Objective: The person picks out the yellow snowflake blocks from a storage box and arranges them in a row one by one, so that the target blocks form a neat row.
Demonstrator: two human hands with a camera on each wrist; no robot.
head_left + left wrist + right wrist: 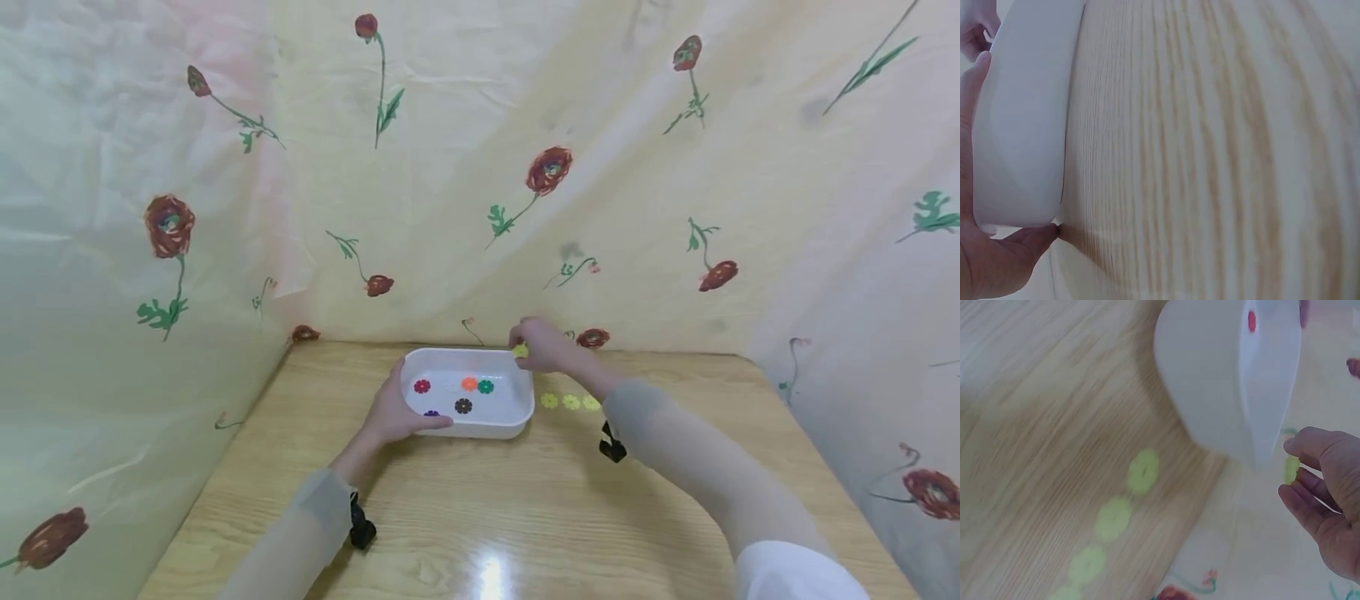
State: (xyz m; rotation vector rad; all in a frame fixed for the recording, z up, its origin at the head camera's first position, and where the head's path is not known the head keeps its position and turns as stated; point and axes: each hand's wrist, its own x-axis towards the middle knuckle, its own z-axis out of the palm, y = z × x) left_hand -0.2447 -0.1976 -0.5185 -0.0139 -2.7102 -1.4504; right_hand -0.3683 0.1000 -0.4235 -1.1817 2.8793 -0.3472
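Note:
My left hand grips the left end of a white plastic tray, its thumb lying along the front rim. In the left wrist view, fingertips curl round the tray's end close to the tabletop. Raised by the back right corner of the tray, my right hand pinches a yellow flower-shaped disc between thumb and fingers. Inside the tray lie several discs of the same shape: a red one, an orange one, a green one, a brown one and a purple one, partly hidden.
Several yellow discs lie in a row on the wooden table, right of the tray and partly under my right forearm. A flower-printed cloth hangs behind the table's back edge and along both sides.

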